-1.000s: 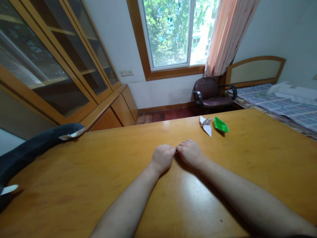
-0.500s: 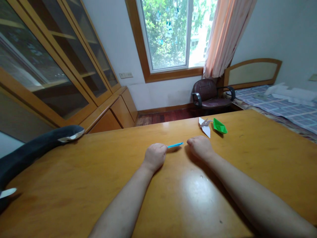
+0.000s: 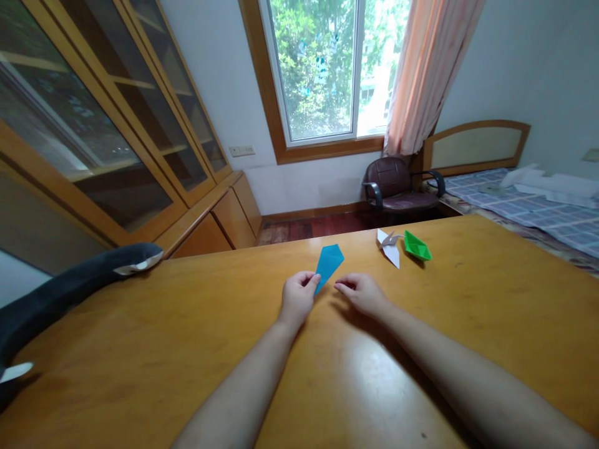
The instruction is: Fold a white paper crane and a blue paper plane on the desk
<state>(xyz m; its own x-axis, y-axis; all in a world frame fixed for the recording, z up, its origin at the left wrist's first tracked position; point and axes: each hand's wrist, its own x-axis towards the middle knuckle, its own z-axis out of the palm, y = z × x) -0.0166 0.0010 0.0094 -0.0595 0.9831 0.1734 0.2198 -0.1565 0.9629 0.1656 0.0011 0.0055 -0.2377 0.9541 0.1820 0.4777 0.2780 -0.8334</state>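
Blue folded paper (image 3: 328, 263), seen edge-on half a second ago, is now raised broadside above the wooden table (image 3: 140, 349), pinched at its lower tip by the left hand (image 3: 297, 298); the right hand (image 3: 362, 293), released, is held loosely curled and empty alongside, suggesting a fold completed and inspected.

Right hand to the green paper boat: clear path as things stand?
Probably yes. The right hand holds nothing, and the green paper boat lies just beyond it on bare table; only the white folded paper lies beside it.

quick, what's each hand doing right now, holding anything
Left hand: shut on the blue folded paper, pinched at its lower tip.
Right hand: holds nothing, fingers loosely curled, resting on the wooden table just right of the paper.
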